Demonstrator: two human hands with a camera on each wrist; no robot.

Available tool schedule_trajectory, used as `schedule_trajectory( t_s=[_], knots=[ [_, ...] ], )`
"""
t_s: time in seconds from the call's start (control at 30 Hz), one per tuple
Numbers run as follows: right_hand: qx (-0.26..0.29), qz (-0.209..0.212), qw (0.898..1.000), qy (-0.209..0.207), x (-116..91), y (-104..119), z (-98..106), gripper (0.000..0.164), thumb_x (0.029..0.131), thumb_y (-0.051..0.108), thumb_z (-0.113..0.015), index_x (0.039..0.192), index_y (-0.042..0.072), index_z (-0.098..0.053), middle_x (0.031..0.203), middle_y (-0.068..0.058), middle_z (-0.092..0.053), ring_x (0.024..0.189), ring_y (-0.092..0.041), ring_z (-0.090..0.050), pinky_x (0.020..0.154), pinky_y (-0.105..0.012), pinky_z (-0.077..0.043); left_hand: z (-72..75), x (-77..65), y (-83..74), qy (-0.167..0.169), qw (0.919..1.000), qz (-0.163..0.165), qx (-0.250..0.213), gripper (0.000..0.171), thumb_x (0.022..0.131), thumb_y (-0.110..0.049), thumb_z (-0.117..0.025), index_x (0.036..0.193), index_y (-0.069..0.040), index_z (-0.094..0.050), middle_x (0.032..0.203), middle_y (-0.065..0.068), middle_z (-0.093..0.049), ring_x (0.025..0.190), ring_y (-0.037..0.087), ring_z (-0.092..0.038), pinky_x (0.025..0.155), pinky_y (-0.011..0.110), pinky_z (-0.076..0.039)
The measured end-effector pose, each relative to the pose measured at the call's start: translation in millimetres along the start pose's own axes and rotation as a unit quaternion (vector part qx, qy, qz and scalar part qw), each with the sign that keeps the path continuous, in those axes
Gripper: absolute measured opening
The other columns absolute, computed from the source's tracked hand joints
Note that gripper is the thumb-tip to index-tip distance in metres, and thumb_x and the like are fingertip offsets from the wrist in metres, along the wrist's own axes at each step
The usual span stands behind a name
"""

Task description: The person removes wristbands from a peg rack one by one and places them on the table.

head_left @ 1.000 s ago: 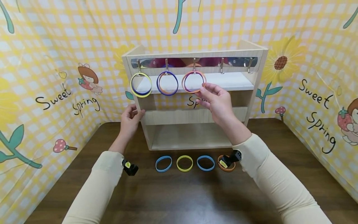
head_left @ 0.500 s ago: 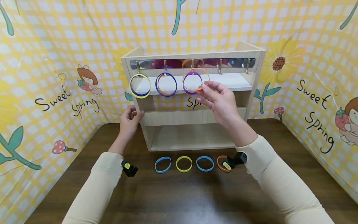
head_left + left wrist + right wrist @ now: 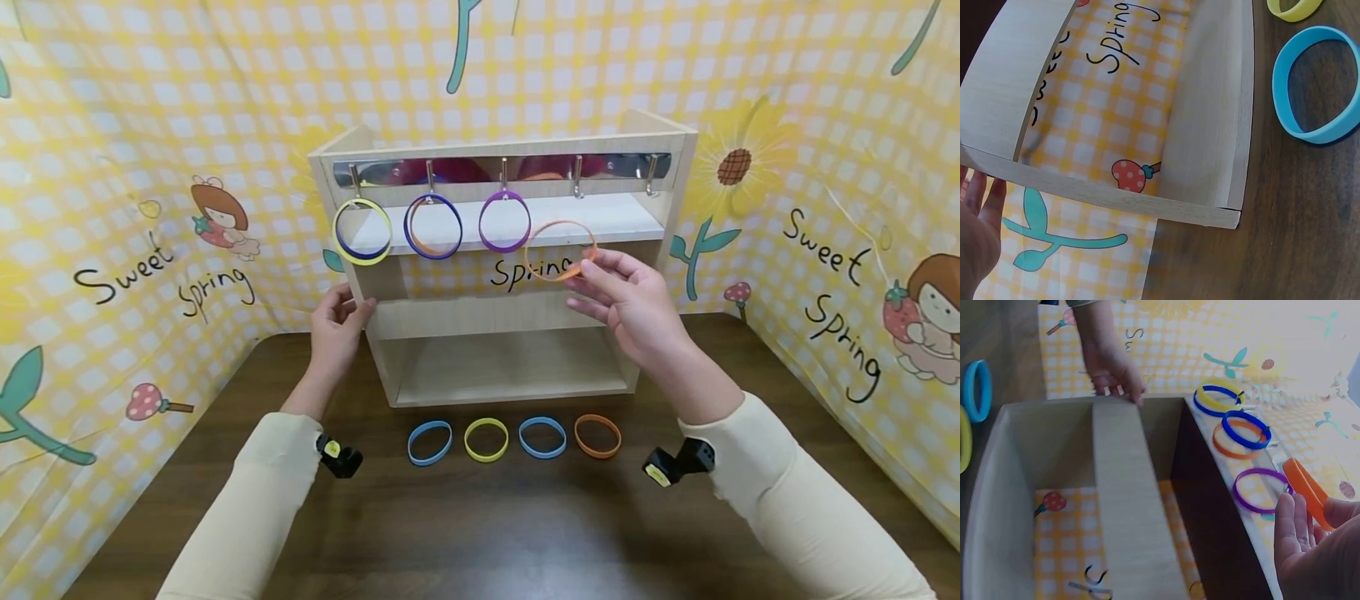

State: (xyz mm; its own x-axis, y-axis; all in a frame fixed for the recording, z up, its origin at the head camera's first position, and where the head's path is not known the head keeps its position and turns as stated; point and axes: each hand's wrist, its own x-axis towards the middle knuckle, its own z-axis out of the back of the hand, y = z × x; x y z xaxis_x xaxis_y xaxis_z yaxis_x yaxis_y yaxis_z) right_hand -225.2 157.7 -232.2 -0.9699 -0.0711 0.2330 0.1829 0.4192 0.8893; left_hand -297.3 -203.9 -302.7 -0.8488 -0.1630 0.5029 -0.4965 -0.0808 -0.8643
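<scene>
From my head, I see my right hand (image 3: 637,300) pinching an orange band (image 3: 572,272) by its lower right edge, thumb against the fingers. The band is off the hooks, in front of the wooden rack (image 3: 483,317), just to the lower right of the purple band (image 3: 504,249) on the third hook (image 3: 504,171). Its ring looks like a wide oval, long axis running left to right, the far rim higher than the near one. My left hand (image 3: 335,329) holds the rack's left side, thumb over the front edge.

At my left wrist, my fingertips touch the outside of that side panel; a blue band (image 3: 1280,94) lies flat on the tabletop (image 3: 1210,269).

At my right wrist, the orange band shows almost edge-on, its long axis slanting from upper left down to my thumb, near the purple band.
</scene>
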Motion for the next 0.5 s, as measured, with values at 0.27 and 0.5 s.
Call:
schedule_trajectory(
  t_s=[0.27, 0.5],
  knots=[
    [-0.026, -0.026, 0.999, 0.009, -15, -11, 38, 0.02, 0.094, 0.013, -0.063, 0.109, 0.001, -0.057, 0.096, -0.007, -0.068, 0.089, -0.016, -0.068, 0.08, -0.032, -0.054, 0.4, 1.9, 3.5, -0.004, 0.9999, -0.008, -0.01, 0.029, 0.09, -0.001, -0.063, 0.117, 0.008, -0.059, 0.103, 0.005, -0.062, 0.09, 0.011, -0.062, 0.073, 0.021, -0.05],
    [-0.035, -0.045, 0.998, 0.004, -32, -25, 73, 0.007, 0.095, 0.01, -0.063, 0.101, 0.007, -0.063, 0.094, -0.005, -0.071, 0.087, -0.015, -0.068, 0.078, -0.032, -0.055, -0.5, 0.7, 4.8, -0.013, 0.9997, -0.01, -0.018, 0.022, 0.089, 0.0, -0.063, 0.111, -0.005, -0.065, 0.097, -0.002, -0.064, 0.089, 0.012, -0.062, 0.074, 0.022, -0.051]
  ],
)
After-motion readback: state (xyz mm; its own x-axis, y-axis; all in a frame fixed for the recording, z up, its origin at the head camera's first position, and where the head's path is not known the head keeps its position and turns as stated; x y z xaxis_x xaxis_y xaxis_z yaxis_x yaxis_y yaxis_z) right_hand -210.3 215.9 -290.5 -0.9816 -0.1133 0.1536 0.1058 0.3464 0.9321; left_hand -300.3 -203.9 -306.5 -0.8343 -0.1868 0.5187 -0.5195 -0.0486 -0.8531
